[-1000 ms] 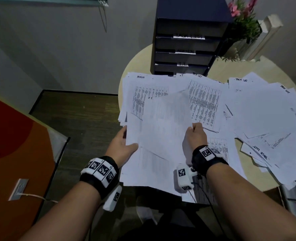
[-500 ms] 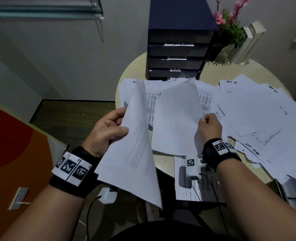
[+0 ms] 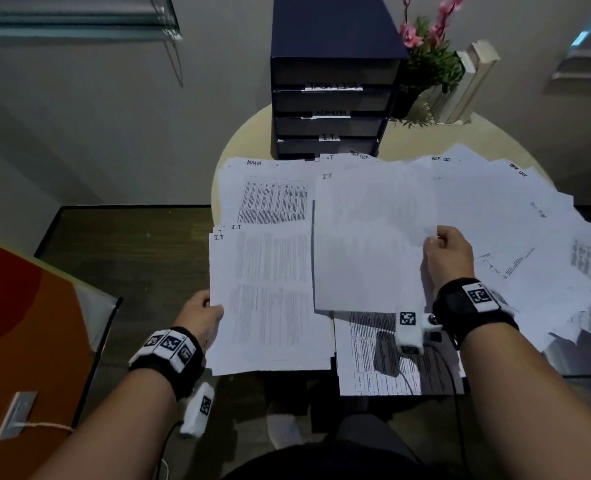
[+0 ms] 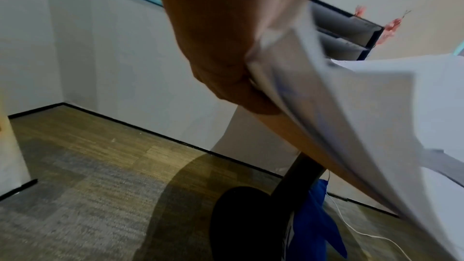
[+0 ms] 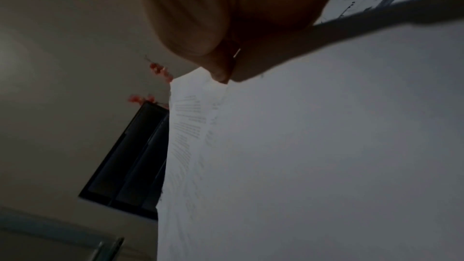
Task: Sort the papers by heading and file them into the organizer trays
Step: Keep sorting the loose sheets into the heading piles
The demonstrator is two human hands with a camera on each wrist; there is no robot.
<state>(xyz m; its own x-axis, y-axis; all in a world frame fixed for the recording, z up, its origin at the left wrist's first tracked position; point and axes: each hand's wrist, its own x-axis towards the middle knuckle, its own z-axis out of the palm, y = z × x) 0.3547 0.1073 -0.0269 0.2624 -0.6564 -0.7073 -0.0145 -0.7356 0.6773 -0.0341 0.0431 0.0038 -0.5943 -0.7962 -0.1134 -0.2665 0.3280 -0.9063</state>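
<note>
Both hands hold sheets headed "I.T."

Left hand (image 3: 202, 315) pinches a thin stack (image 3: 270, 299) by its left edge, frame centre; right hand (image 3: 448, 254), fingers curled, pinches a single sheet (image 3: 367, 237) above scattered papers (image 3: 516, 216), below the organizer trays (image 3: 328, 98).

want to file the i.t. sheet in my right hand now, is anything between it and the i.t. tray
Nothing solid shows in the way. The right hand holds the I.T. sheet above the loose papers spread on the table, and the organizer's I.T. tray lies straight ahead. Paper edges reach up to the organizer's base, below that tray.
</note>
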